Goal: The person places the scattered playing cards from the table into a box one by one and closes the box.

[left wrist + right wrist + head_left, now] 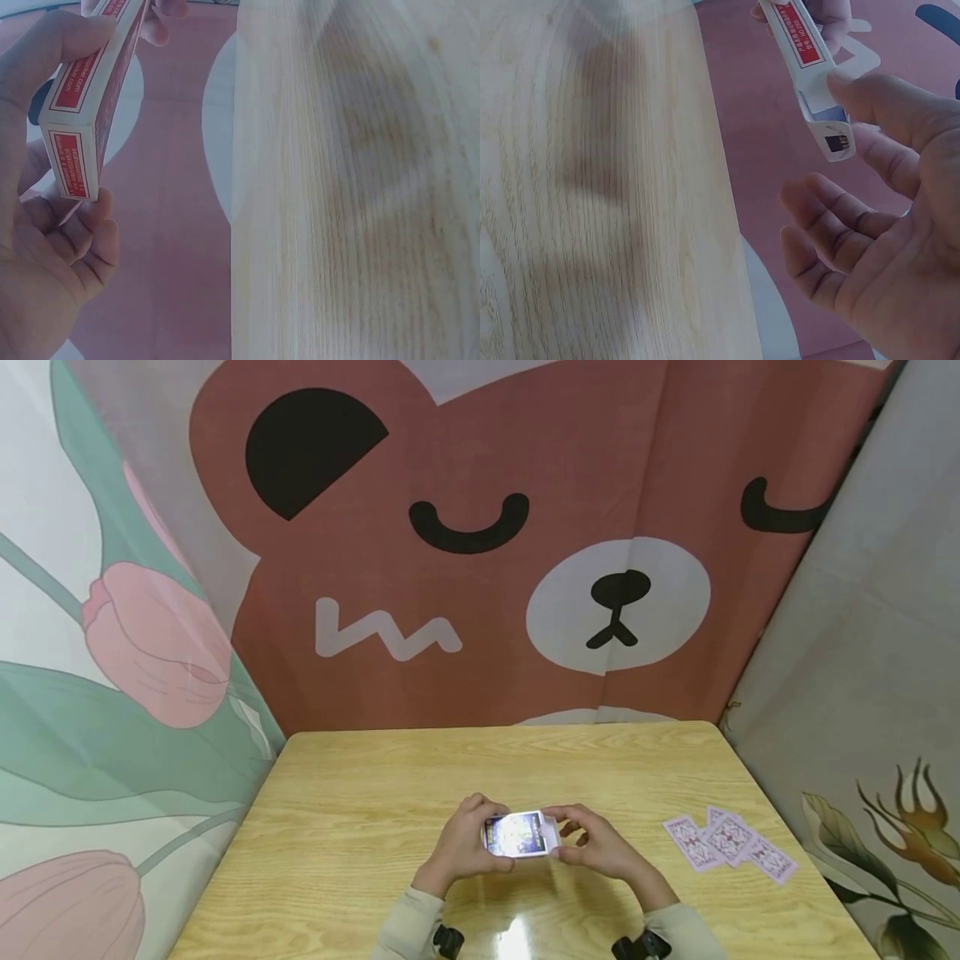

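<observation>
A playing card box (517, 835), white-edged with red printed panels on its narrow sides, is held up above the table between both hands. My left hand (467, 845) grips its left end, thumb along one narrow side and fingers on the opposite one. At the other end, my right hand (600, 845) pinches the box between thumb and index finger. That end's flap (832, 142) stands lifted in the right wrist view, and the other right fingers (832, 217) curl loosely away from the box.
Several playing cards (729, 837) with a pink and red pattern lie overlapping at the table's right side. The wooden table (352, 793) meets a bear-print cloth (480, 585) at the back. Printed cloths hang at left and right.
</observation>
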`<state>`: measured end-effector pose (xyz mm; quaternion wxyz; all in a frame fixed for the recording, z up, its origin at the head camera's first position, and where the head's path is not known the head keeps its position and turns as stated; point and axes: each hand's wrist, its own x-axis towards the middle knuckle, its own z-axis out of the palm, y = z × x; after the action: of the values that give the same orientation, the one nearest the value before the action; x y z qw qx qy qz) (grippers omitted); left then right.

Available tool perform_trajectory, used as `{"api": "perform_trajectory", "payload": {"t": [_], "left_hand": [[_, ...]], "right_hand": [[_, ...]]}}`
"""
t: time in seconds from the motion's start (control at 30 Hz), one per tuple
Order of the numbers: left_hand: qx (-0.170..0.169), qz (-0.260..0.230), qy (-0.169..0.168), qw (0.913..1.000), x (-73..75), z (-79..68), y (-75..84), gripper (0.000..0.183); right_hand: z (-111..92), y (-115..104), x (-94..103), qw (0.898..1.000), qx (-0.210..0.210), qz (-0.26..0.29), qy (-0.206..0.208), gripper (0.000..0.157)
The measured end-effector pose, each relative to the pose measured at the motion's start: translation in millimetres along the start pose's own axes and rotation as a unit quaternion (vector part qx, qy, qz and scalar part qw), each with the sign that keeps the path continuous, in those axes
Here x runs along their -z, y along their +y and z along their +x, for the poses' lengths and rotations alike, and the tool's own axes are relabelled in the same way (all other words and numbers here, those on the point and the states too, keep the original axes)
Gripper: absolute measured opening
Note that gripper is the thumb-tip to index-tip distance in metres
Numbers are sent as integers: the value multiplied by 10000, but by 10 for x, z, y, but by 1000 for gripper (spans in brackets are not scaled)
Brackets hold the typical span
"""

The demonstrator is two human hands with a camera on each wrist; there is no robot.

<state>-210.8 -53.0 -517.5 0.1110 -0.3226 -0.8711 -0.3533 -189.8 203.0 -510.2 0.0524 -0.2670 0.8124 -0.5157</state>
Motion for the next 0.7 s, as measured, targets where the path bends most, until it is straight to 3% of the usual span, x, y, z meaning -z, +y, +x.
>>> {"api": "perform_trajectory", "payload": {"t": [0.37, 0.7], "left_hand": [[33, 20, 81, 10000, 29, 4, -19, 66], [22, 18, 62, 10000, 26, -21, -2, 66]], "right_hand": [[69, -57, -67, 9998, 29, -170, 26, 52], [-18, -59, 4, 9991, -33, -326, 262, 50]]}}
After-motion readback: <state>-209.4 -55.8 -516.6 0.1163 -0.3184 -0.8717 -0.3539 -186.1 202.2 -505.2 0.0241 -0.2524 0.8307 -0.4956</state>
